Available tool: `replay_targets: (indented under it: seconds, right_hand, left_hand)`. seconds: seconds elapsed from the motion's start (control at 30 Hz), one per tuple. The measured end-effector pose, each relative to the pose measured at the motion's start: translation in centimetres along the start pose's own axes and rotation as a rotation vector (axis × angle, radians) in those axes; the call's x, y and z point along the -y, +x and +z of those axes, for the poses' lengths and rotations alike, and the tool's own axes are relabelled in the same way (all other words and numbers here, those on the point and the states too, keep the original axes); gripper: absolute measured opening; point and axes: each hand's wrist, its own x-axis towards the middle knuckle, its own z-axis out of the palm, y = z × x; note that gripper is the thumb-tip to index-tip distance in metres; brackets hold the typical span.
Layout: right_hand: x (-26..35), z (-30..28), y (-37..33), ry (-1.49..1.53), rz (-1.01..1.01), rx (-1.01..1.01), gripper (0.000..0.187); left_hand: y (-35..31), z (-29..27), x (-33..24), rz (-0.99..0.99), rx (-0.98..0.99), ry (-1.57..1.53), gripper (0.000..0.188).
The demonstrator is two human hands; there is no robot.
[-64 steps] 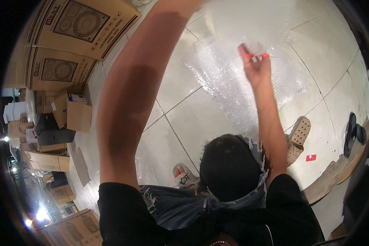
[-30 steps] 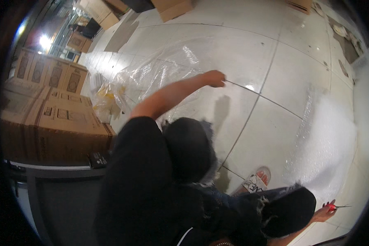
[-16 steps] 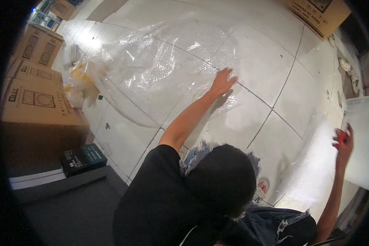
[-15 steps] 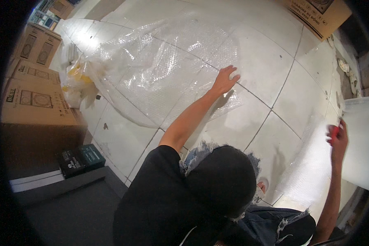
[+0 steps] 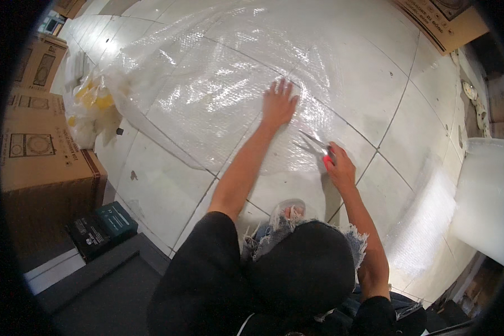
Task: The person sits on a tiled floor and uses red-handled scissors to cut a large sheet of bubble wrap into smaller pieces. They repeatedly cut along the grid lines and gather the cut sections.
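Note:
A large clear sheet of bubble wrap (image 5: 218, 95) lies spread over the pale floor tiles. My left hand (image 5: 279, 103) is pressed flat on it, fingers apart. My right hand (image 5: 339, 168) grips scissors (image 5: 316, 145) with red handles; the metal blades stand apart and point left along the sheet, a short way below my left hand. My bent knee in frayed denim (image 5: 297, 224) and a sandalled foot show beneath my arms.
Brown cardboard boxes (image 5: 39, 162) are stacked at the left, another box (image 5: 442, 22) at the top right. A clear bag with yellow items (image 5: 92, 109) lies at the sheet's left edge. Two dark small boxes (image 5: 103, 224) sit lower left. A white roll (image 5: 487, 196) stands right.
My right hand has swung in from the far right with the scissors and now sits on the sheet near my left hand. My left hand stays pressed on the bubble wrap.

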Motion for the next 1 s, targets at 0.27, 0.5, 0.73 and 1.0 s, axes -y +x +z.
replay_targets:
  seconds: [0.27,0.5,0.73,1.0]
  right_hand:
    - [-4.7,-5.4,-3.9,-0.059,0.331,-0.197,0.05]
    - [-3.6,-6.1,-2.4,-0.029,0.175,-0.176,0.051]
    - [-4.3,-3.9,1.8,-0.055,0.183,-0.163,0.044]
    - [9.0,1.3,-6.9,0.949,0.51,0.223,0.043]
  left_hand:
    - [2.4,3.1,-9.8,0.186,0.096,-0.581,0.049]
    - [-5.8,-2.9,-0.7,-0.068,-0.157,-0.207,0.048]
    - [-8.1,-4.1,5.8,-0.105,-0.054,0.07,0.076]
    - [-16.8,-8.0,3.9,0.16,0.133,-0.315,0.06]
